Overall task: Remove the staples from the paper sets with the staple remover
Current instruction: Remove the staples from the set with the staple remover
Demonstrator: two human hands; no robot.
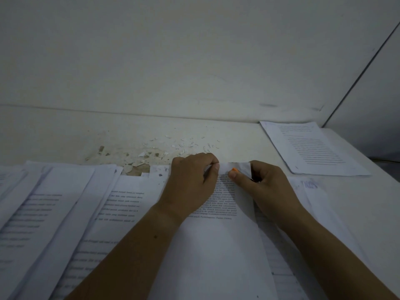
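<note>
A printed paper set (pixel 218 245) lies in front of me on the white table (pixel 238 135). My left hand (pixel 190 180) pinches its top edge between thumb and fingers. My right hand (pixel 264 187) grips the staple remover (pixel 234 169), of which only a small orange tip shows, at the folded-up top corner of the same set. The two hands are close together at that corner. The staple itself is hidden.
Several overlapping paper sets (pixel 54 213) cover the table's left and near part. One separate set (pixel 311 148) lies at the far right. Loose staples and paper scraps (pixel 184 146) are scattered behind my hands. A wall stands close behind the table.
</note>
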